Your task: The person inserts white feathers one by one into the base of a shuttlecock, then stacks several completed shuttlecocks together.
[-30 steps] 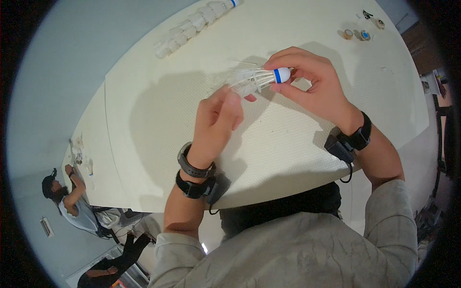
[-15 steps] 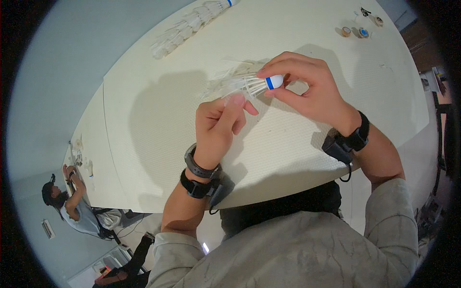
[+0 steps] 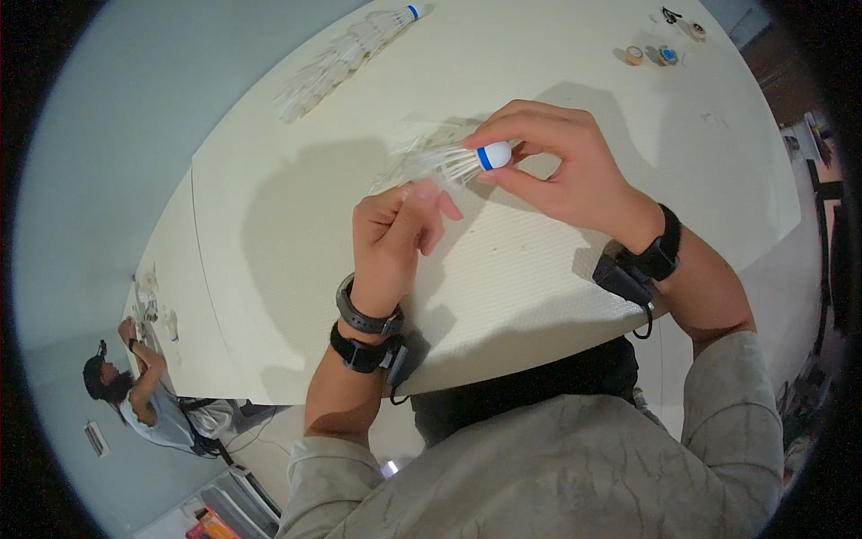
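Observation:
A white feather shuttlecock with a blue band lies sideways above the table, its cork end toward the right and its feathers spread to the left. My right hand grips the cork end between thumb and fingers. At the feathers, my left hand has its thumb pressed against its curled index finger, pinching the near edge of the skirt. The exact feather between those fingertips is hard to make out.
A nested stack of shuttlecocks lies at the far left of the white table. Tape rolls and a small black item are at the far right. Another person works at the table's left end.
Both hands and the shuttlecock have shifted slightly left in the picture. Each hand keeps its hold. The view has also moved a little.

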Available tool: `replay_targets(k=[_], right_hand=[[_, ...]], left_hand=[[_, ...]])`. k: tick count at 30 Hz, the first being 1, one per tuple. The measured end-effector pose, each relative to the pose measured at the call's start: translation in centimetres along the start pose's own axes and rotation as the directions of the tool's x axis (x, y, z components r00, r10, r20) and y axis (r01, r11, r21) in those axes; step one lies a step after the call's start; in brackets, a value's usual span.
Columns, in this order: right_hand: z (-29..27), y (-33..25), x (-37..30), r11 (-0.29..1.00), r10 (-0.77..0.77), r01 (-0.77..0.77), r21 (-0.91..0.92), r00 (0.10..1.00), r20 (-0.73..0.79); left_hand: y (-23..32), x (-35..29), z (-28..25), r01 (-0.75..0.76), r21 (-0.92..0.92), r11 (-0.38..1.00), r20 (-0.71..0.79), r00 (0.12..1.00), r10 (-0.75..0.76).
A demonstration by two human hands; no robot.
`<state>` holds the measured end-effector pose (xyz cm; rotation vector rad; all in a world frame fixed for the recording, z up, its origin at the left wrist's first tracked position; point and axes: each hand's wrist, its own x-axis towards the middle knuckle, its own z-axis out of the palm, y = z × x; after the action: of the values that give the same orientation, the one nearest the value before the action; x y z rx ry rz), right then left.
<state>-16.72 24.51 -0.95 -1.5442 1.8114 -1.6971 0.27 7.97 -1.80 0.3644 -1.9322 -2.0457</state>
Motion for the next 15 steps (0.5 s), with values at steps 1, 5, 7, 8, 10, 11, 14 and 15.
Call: replay_targets(k=[1,5,7,8,10,11,14,15], right_hand=[[-0.06,0.02,-0.02,1.000,-0.003,0.003,-0.003,1.000,0.005],[-0.21,-0.01,-0.01,1.000,-0.008,0.008,-0.017,1.000,0.014],[-0.23,0.03,-0.04,1.000,-0.016,0.016,-0.014,1.000,0.003],[-0.24,0.05,-0.06,1.000,-0.023,0.023,-0.010,1.000,-0.006],[-0.20,0.11,-0.05,0.999,-0.029,0.029,-0.022,1.000,-0.005],[-0.17,0.13,-0.05,0.999,-0.034,0.034,-0.036,0.999,-0.005],[-0.19,0.06,-0.13,1.000,-0.020,0.020,-0.014,1.000,-0.010],[-0.22,0.00,-0.08,1.000,-0.021,0.021,-0.013,1.000,-0.010]], left_hand=[[-0.14,-0.01,-0.08,0.003,-0.003,1.000,0.006,1.000,-0.003],[0.03,0.03,0.11,0.022,0.014,1.000,-0.012,1.000,-0.022],[0.42,0.04,0.06,0.044,0.007,0.999,-0.003,0.999,-0.044],[0.53,0.06,0.05,0.066,0.001,0.998,0.005,0.998,-0.066],[0.21,0.02,0.04,0.039,0.005,0.999,-0.001,0.999,-0.039],[0.11,-0.01,0.04,0.013,0.008,1.000,-0.006,1.000,-0.013],[0.20,0.05,0.07,0.019,0.006,1.000,0.009,1.000,-0.019],[0.22,0.03,0.01,0.018,0.008,1.000,0.008,1.000,-0.019]])
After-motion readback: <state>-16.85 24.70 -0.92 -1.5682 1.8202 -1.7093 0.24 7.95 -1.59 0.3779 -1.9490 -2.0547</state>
